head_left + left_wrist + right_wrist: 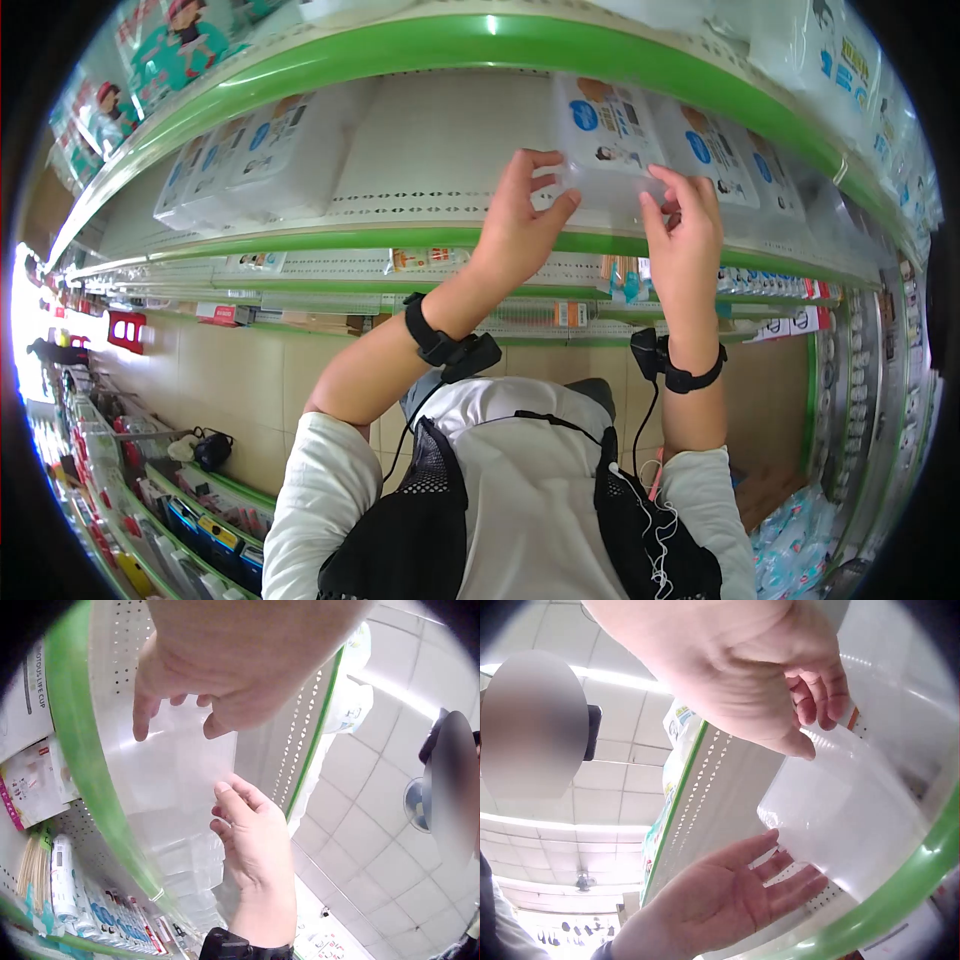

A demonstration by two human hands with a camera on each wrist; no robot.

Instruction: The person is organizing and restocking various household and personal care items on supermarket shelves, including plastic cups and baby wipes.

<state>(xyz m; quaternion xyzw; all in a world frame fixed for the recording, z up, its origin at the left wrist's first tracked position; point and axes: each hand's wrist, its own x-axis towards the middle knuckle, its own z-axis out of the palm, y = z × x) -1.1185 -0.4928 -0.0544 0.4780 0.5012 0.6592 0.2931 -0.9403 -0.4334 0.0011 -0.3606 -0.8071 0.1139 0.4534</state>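
A translucent plastic box (612, 130) with a blue-oval label lies on the green-edged shelf, its near end between my two hands. My left hand (522, 222) is at the box's left side, fingers spread and loosely bent; in the right wrist view its fingertips (771, 838) touch the box's edge. On the other side, my right hand (685, 222) has its thumb and index finger apart at the near right corner, the other fingers more bent. Similar boxes (705, 150) stand directly to the right of this one.
Another row of matching boxes (262, 160) stands at the left of the shelf. A green-edged shelf (480, 45) passes overhead, holding packaged goods. Lower shelves carry a bundle of wooden sticks (625, 274) and other packs. An aisle floor (250, 385) lies behind the person.
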